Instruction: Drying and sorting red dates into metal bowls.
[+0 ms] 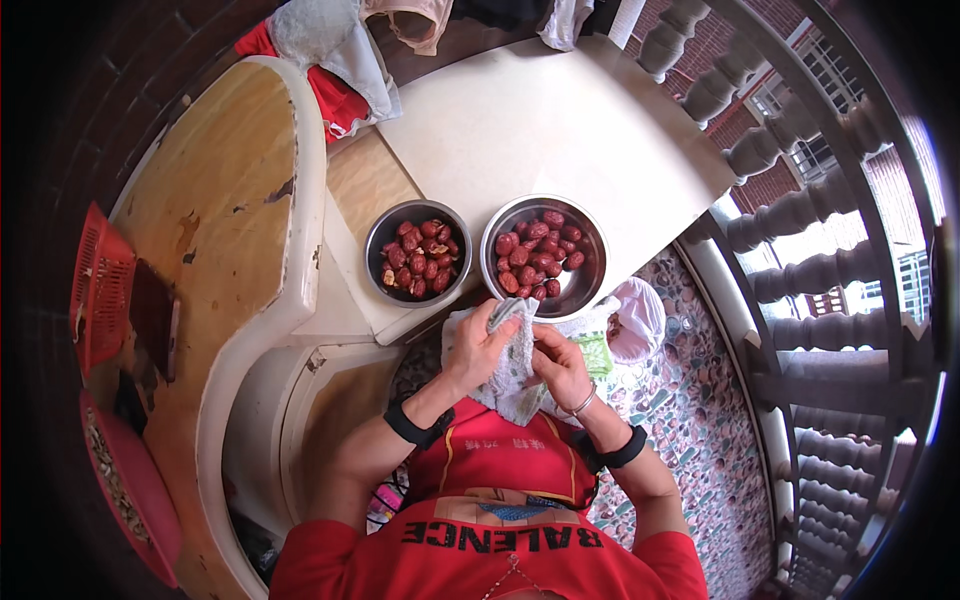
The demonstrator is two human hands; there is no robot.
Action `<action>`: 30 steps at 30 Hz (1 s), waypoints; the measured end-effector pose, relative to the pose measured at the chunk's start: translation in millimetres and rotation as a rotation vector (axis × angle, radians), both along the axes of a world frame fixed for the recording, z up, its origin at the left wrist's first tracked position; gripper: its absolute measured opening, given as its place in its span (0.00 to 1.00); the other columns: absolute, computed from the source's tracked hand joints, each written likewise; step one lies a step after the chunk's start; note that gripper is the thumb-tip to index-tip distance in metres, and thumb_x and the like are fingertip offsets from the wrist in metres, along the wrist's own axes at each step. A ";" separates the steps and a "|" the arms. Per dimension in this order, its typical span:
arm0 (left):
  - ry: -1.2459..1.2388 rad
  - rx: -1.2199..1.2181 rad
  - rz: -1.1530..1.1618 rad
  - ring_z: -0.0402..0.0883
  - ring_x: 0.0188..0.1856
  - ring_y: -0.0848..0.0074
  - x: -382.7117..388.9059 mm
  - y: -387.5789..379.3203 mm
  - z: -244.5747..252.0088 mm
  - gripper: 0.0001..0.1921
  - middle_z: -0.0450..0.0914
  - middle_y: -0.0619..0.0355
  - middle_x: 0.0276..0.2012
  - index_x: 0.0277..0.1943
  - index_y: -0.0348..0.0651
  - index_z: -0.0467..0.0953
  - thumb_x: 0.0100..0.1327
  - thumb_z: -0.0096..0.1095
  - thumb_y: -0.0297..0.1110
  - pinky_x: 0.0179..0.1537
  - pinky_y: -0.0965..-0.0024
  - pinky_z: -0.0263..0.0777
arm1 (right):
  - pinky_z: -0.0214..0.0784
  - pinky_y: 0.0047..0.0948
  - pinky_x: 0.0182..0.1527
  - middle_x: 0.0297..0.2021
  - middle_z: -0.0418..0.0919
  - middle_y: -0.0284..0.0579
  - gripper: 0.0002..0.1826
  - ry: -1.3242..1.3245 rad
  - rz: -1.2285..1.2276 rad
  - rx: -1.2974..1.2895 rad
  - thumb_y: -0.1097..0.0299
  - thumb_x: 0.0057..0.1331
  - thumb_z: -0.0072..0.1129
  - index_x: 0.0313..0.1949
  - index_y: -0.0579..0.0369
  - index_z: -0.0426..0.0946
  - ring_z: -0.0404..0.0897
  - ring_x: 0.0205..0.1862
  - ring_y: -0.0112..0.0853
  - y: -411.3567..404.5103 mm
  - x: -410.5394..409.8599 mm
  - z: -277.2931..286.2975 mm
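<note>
A pale patterned cloth (514, 371) is bunched between my hands, just below the larger bowl. My left hand (478, 346) grips its upper left part, fingers closed on a fold. At its right side, my right hand (561, 367) pinches the cloth; whether something lies inside the folds is hidden. The larger steel bowl (596, 281) holds many wrinkled red dates (538, 247). To its left stands a smaller steel bowl (373, 277) with more red dates (418, 262), some split open and showing a pale filling.
Both bowls stand near the edge of a white table (525, 127). A worn wooden counter (225, 195) at left bears a red plastic basket (105, 292) and a pink basin (142, 480) of pale pieces. A lined waste bin (637, 322) stands right, near the balustrade (795, 217).
</note>
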State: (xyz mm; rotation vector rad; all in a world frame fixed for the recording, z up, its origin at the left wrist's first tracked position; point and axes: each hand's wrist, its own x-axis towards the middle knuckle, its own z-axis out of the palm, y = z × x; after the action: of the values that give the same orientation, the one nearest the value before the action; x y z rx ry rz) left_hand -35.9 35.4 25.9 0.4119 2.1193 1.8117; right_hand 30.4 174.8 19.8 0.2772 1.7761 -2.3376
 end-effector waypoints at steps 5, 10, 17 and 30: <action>-0.313 0.360 0.153 0.68 0.29 0.87 -5.7 1.6 -24.5 0.11 0.74 0.64 0.27 0.41 0.36 0.72 0.59 0.53 0.33 0.32 0.79 0.64 | 0.65 0.17 0.33 0.42 0.65 0.39 0.18 0.037 0.046 0.002 0.77 0.60 0.44 0.51 0.63 0.65 0.70 0.35 0.22 -4.1 3.0 11.2; -0.283 0.367 0.039 0.70 0.35 0.85 2.8 1.8 -2.2 0.10 0.73 0.63 0.33 0.41 0.36 0.70 0.58 0.53 0.30 0.38 0.79 0.65 | 0.63 0.16 0.36 0.44 0.66 0.40 0.17 0.124 -0.039 0.071 0.77 0.60 0.45 0.50 0.63 0.66 0.70 0.34 0.21 -6.1 1.5 -0.1; -0.116 0.150 -0.022 0.68 0.32 0.87 6.4 -12.8 -7.8 0.06 0.72 0.64 0.30 0.36 0.37 0.70 0.57 0.55 0.29 0.36 0.82 0.64 | 0.62 0.13 0.27 0.26 0.72 0.33 0.11 -0.032 -0.168 -0.156 0.78 0.57 0.50 0.42 0.58 0.70 0.68 0.26 0.16 -9.9 3.2 -8.5; -0.327 0.401 0.015 0.70 0.34 0.86 5.0 -12.4 -11.7 0.08 0.73 0.64 0.30 0.39 0.37 0.70 0.55 0.55 0.26 0.40 0.81 0.64 | 0.64 0.22 0.25 0.26 0.71 0.37 0.17 0.199 0.093 0.494 0.71 0.57 0.55 0.46 0.60 0.66 0.70 0.22 0.21 -4.1 16.9 4.2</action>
State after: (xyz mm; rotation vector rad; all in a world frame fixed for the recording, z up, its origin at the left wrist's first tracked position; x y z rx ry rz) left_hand -30.9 23.0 14.3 0.1730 1.5490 2.1463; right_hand 47.3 170.7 24.0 0.0252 2.3917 -1.8878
